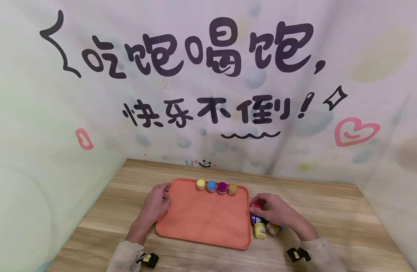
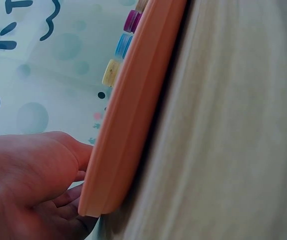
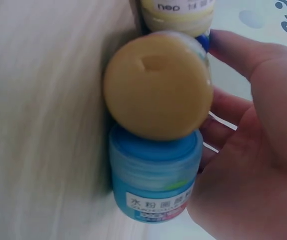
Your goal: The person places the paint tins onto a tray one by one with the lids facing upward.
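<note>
An orange tray (image 1: 205,221) lies on the table, and my left hand (image 1: 154,206) grips its left rim. The left wrist view shows the thumb by the rim; the other fingers are partly hidden behind it. Beyond the tray's right edge, my right hand (image 1: 276,209) pinches a red-topped paint jar (image 1: 257,206) between thumb and forefinger. Close to that hand are a dark blue jar (image 1: 256,219), a yellow jar (image 1: 260,230) and a tan-lidded jar (image 1: 272,228). The right wrist view also has a light blue paint jar (image 3: 153,175) under the palm.
Along the tray's far edge stands a row of jars: pale yellow (image 1: 200,184), blue (image 1: 211,186), purple (image 1: 222,188) and tan (image 1: 232,189). The wooden table (image 1: 330,219) meets a printed cloth backdrop (image 1: 194,147) at the back.
</note>
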The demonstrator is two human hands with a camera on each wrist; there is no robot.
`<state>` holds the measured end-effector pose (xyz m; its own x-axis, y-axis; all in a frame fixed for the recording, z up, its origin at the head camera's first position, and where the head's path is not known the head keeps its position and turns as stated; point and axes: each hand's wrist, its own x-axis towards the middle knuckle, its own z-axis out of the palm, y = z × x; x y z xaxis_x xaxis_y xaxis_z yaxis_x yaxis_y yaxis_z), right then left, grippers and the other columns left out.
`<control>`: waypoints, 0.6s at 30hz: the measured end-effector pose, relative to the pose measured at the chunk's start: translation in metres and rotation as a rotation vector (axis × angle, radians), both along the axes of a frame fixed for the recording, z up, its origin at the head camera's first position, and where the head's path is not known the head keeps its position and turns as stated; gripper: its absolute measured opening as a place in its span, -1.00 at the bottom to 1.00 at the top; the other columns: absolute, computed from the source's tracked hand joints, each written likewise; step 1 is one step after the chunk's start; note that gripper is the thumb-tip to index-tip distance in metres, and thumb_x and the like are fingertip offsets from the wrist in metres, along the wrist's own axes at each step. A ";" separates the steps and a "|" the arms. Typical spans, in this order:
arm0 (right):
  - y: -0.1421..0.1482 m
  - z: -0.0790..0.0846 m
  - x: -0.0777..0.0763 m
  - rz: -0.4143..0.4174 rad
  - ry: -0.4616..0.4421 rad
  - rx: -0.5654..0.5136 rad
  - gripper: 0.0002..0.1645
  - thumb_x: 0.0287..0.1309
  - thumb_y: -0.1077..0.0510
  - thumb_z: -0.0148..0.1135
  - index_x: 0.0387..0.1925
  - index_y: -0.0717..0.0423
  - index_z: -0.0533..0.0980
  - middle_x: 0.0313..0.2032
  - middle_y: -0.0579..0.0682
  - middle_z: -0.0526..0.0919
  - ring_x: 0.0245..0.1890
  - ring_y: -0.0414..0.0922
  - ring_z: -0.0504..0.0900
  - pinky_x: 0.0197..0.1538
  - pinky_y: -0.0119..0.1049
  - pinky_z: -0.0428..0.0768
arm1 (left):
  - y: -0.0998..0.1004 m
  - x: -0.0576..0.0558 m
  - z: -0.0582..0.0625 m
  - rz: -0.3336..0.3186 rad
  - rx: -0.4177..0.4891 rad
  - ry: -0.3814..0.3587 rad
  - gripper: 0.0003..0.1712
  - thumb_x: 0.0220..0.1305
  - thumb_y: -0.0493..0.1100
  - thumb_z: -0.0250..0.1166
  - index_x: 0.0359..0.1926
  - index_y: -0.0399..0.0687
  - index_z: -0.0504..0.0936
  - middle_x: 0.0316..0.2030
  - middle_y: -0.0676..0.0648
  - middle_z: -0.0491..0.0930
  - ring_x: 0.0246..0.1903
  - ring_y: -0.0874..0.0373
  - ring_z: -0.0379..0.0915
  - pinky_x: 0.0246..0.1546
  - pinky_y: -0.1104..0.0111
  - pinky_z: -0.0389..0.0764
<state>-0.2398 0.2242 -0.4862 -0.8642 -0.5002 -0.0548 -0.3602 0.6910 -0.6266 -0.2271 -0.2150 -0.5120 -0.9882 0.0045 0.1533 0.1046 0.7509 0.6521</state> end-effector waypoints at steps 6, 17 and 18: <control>0.001 0.000 -0.001 0.047 0.020 -0.014 -0.70 0.50 -0.10 0.34 0.00 -0.01 0.73 -0.13 -0.18 0.75 -0.15 -0.29 0.64 -0.06 -0.30 0.65 | 0.000 0.001 -0.001 -0.002 -0.009 0.015 -0.45 0.35 -0.40 0.31 0.35 -0.33 0.59 -0.11 -0.18 0.63 -0.23 0.13 0.56 -0.22 0.32 0.58; 0.002 -0.003 -0.002 0.057 0.016 -0.035 -0.73 0.54 -0.08 0.29 -0.01 -0.01 0.72 -0.12 -0.17 0.73 -0.14 -0.28 0.64 -0.06 -0.32 0.65 | 0.000 0.001 0.000 -0.005 -0.019 0.020 -0.45 0.36 -0.40 0.31 0.36 -0.34 0.58 -0.10 -0.19 0.64 -0.22 0.12 0.57 -0.20 0.30 0.60; 0.002 -0.003 -0.001 0.058 0.016 -0.037 -0.72 0.54 -0.08 0.29 0.00 0.00 0.72 -0.13 -0.17 0.73 -0.14 -0.28 0.64 -0.06 -0.32 0.65 | 0.000 0.001 0.000 -0.007 -0.020 0.024 -0.45 0.36 -0.40 0.31 0.36 -0.34 0.58 -0.09 -0.19 0.64 -0.22 0.12 0.57 -0.20 0.30 0.60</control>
<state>-0.2412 0.2261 -0.4890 -0.8342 -0.5511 -0.0220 -0.4092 0.6452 -0.6452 -0.2264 -0.2146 -0.5118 -0.9842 0.0143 0.1763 0.1247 0.7632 0.6340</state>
